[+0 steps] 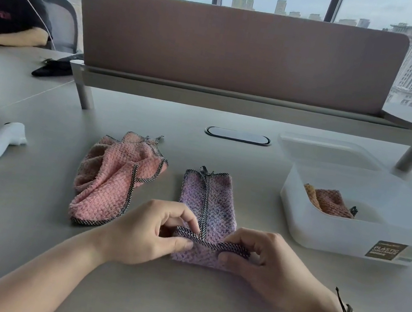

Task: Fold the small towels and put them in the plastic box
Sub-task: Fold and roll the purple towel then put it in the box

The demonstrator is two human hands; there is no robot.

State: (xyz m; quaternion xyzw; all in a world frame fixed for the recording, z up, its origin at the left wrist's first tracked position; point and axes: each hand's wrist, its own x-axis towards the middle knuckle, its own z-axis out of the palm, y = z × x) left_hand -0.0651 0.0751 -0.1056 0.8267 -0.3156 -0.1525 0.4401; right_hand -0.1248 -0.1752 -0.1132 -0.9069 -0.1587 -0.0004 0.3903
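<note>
At the near edge of the purple towel, both hands pinch the checked trim: the left hand holds the left corner between thumb and finger, and the right hand holds the right end the same way. Each grip is narrow, closed on the cloth. I think the towel is soft, light and floppy, so it will bend and sag when lifted. The trim looks like the firmest part, so the corners are a good place to hold. This towel is a long bumpy strip lying flat on the tabletop, with its near end turned up. Just beside it on the left sits the pink towel, all bunched up and not folded yet. Off to the right is the box, made of cloudy smooth plastic, with an orange towel already inside. A white lid lies behind the box.
</note>
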